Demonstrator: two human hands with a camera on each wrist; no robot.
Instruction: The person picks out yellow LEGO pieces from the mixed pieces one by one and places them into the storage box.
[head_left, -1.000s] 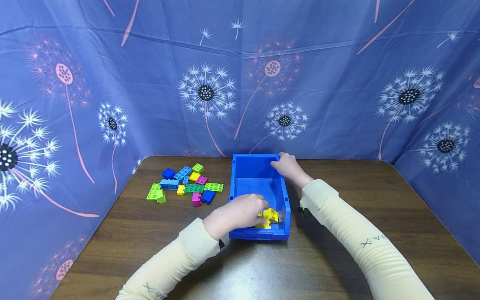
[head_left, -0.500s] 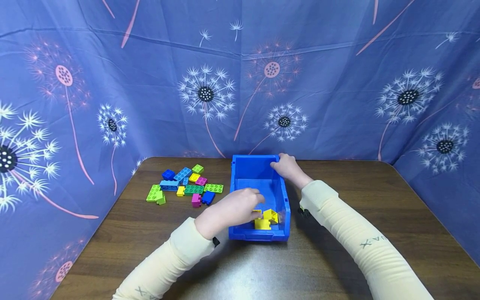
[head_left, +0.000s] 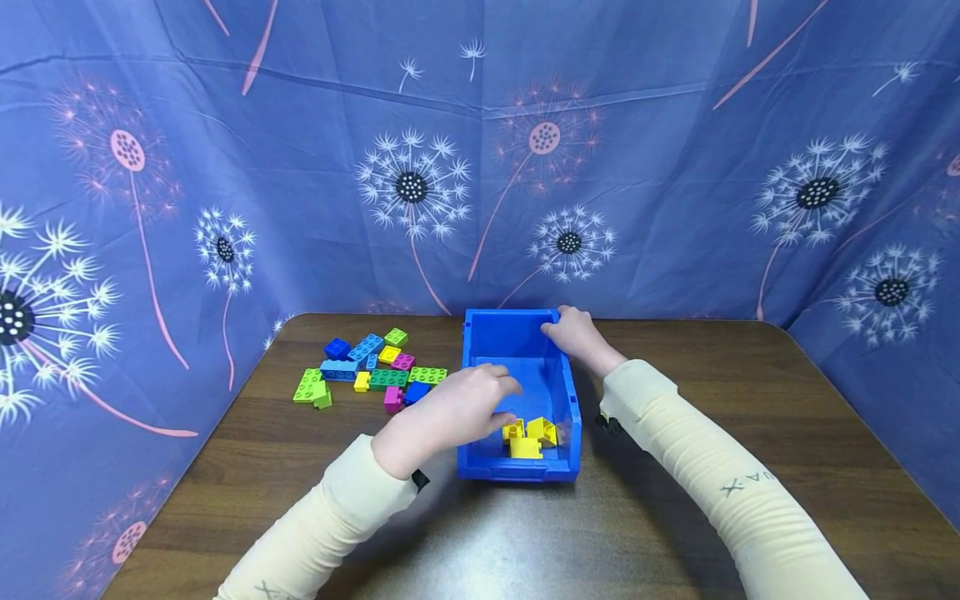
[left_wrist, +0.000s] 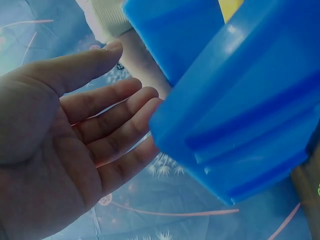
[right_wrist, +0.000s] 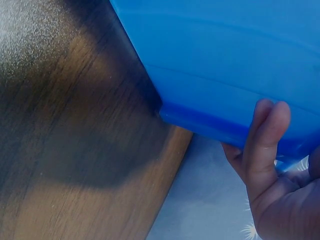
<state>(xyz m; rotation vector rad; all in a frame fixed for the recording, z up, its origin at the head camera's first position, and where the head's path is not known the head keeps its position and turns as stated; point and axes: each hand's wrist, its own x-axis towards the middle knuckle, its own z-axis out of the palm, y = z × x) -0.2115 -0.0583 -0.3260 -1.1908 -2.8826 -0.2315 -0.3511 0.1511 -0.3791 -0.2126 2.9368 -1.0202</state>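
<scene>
A blue plastic bin (head_left: 517,472) stands on the table, and several yellow toy bricks (head_left: 526,448) lie inside near its front. Over the bin's left wall hovers my left hand (head_left: 457,404), its fingers extended and nothing held. In the left wrist view that hand (left_wrist: 75,130) has its palm bare beside the bin's outer wall (left_wrist: 240,125). My right hand (head_left: 579,337) grips the bin's back right corner. The right wrist view shows this hand's fingers (right_wrist: 267,135) against the bin's outside (right_wrist: 210,60); part of the hand is cut off by the frame.
Left of the bin lies a loose group of toy bricks, among them a dark green brick (head_left: 388,378), a light blue brick (head_left: 340,370), a lime brick (head_left: 307,385) and a pink brick (head_left: 393,400). A patterned blue cloth (head_left: 660,167) hangs behind the wooden table (head_left: 712,358).
My left hand has risen out of the bin and moved left, away from the yellow bricks, which now show more fully. The right hand and the bin have stayed put.
</scene>
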